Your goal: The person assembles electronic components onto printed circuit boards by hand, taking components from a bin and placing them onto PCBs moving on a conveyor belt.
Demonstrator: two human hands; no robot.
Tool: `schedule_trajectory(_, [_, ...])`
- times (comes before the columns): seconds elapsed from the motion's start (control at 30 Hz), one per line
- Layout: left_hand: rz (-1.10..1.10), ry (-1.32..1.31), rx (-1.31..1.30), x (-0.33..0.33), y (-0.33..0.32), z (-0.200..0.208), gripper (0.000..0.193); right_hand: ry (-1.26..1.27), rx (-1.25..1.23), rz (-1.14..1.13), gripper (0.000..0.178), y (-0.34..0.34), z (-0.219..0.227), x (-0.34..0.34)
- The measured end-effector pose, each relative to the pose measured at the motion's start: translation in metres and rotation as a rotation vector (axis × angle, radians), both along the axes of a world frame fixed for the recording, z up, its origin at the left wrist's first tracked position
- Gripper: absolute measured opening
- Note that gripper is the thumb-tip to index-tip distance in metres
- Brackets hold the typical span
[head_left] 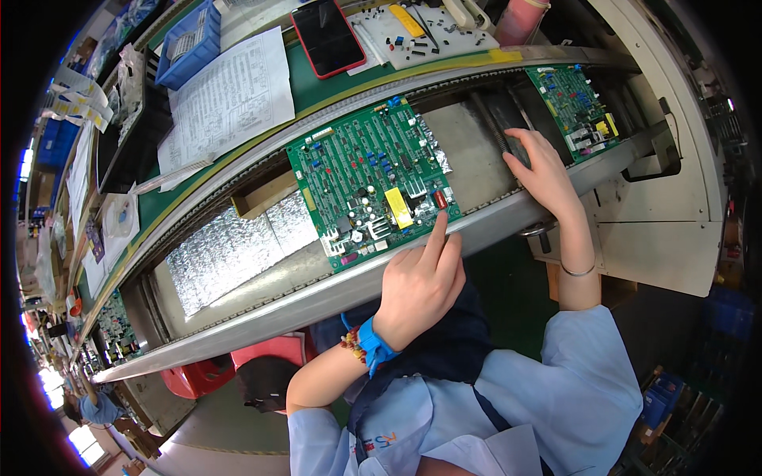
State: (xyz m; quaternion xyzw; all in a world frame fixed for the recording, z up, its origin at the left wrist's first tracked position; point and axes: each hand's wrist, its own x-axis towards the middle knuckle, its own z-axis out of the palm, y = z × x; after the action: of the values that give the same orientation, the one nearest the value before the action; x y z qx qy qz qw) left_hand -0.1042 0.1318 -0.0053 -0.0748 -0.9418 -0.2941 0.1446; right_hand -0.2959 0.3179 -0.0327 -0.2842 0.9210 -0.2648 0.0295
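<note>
Green circuit board (367,179), populated, lying face-up

Crinkled foil (230,266), smooth metal rail (294,305), matt paper (230,95)

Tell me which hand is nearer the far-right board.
Right. The right hand is just left of the far-right board; the left hand is farther left, its index finger by the middle board's near right corner.

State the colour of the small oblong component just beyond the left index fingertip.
Small oblong component: red, shown best in the head view.
</note>
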Motion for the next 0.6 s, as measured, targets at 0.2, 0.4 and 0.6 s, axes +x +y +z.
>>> schedule_trajectory(0.2, [0.047,0.005,-0.028,-0.015,0.010,-0.003,0.028,0.075,0.166,-0.064,0.039,0.013,-0.004,-0.016])
schedule_trajectory(0.4, [0.032,-0.012,-0.051,-0.027,0.025,-0.011,0.025,0.151,0.362,-0.139,0.040,0.029,-0.016,-0.034])
schedule_trajectory(0.6, [0.027,0.027,-0.049,-0.030,0.028,-0.016,0.025,0.144,0.348,-0.184,0.041,0.035,-0.021,-0.041])
